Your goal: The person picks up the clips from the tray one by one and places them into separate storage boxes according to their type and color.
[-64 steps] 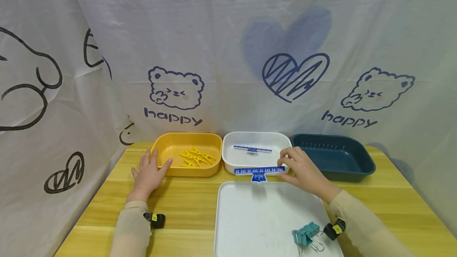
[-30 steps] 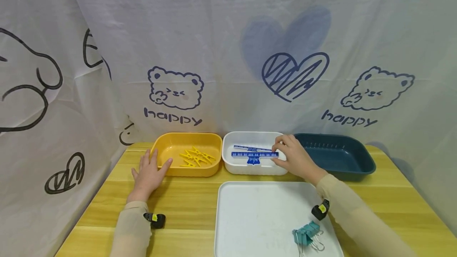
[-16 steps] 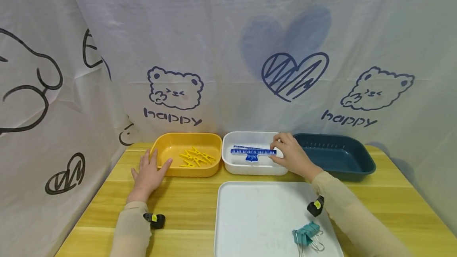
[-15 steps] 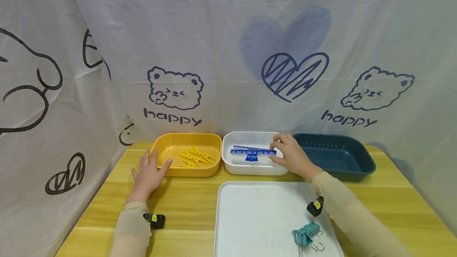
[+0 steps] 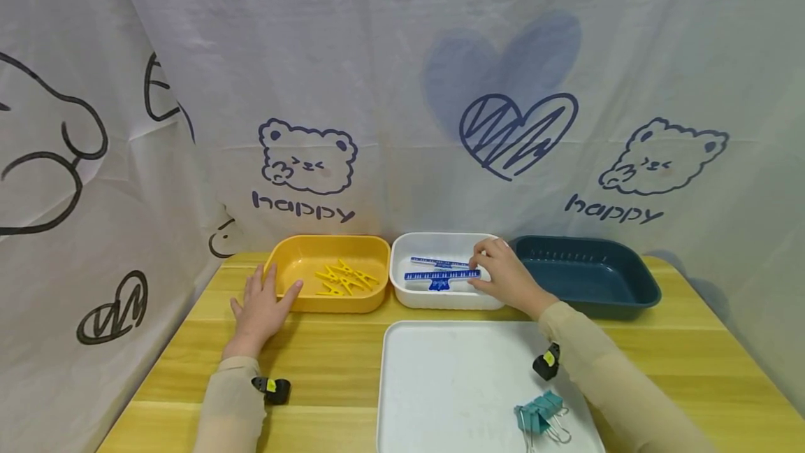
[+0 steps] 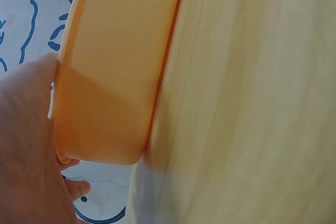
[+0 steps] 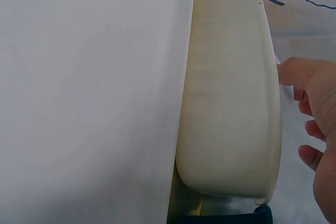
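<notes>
With thumb and fingers my right hand (image 5: 508, 279) pinches the right end of a blue music clip (image 5: 439, 276) patterned like piano keys. It is held inside the white bin (image 5: 462, 301); whether it touches the bottom cannot be told. Behind it lies a second, similar clip (image 5: 428, 260). In the right wrist view, the bin's wall (image 7: 231, 93) hides the clip from sight, while the right hand (image 7: 320, 108) reaches over the rim. My left hand (image 5: 259, 313) rests with spread fingers on the left side of the yellow bin (image 5: 336, 304), also seen in the left wrist view.
Several yellow clothespins (image 5: 346, 278) lie in the yellow bin. A dark teal bin (image 5: 581, 271) stands at the right. In front, a white tray (image 5: 453, 376) bears teal binder clips (image 5: 539, 411) under the right forearm. A printed curtain (image 5: 402, 89) hangs behind the table.
My right hand has carried the clip from the bin's front edge back into the white bin, then slightly left, and the clip has tilted. The left hand has stayed put.
</notes>
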The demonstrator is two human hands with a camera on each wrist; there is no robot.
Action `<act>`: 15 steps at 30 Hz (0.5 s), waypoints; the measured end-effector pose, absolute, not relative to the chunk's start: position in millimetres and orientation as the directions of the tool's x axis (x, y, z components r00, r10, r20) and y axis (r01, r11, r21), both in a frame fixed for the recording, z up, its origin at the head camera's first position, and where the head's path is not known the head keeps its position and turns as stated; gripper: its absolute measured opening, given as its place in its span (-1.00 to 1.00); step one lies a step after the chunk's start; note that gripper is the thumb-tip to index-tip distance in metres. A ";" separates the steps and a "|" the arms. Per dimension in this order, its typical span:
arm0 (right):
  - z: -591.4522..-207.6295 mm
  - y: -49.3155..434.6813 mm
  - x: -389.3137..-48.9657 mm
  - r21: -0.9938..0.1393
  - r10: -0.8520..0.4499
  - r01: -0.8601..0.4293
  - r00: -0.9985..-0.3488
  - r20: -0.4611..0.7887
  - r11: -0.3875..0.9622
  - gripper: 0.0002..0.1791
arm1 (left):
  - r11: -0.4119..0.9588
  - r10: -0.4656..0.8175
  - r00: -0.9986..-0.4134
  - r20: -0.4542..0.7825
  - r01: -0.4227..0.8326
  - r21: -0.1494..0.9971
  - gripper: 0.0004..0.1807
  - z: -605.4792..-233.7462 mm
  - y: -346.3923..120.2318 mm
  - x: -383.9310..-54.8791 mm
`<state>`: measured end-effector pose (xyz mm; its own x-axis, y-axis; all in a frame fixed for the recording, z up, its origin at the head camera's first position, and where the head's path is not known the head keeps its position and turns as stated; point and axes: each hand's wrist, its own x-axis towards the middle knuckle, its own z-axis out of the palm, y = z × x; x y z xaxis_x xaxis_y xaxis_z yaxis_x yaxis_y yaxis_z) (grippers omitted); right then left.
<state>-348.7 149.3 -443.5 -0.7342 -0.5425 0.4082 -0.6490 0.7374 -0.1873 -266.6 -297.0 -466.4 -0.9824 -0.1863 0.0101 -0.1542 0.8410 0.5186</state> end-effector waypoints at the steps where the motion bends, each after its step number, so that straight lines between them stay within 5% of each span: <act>1: -444.2 149.1 -349.6 -0.179 -0.547 -0.651 -0.732 0.405 0.738 -0.79 | 0.841 -0.186 -0.982 0.010 -0.154 0.518 0.03 -466.8 -297.1 -267.0; 15: -449.2 144.5 -355.9 -0.158 -0.553 -0.626 -0.761 0.340 0.764 -0.80 | 0.837 -0.189 -0.982 0.019 -0.151 0.526 0.03 -469.4 -298.0 -269.2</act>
<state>-355.9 144.5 -449.2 -0.7607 -0.5526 0.3404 -0.6256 0.7641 -0.1577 -269.2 -298.0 -469.4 -0.9819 -0.1886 0.0190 -0.1506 0.8369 0.5262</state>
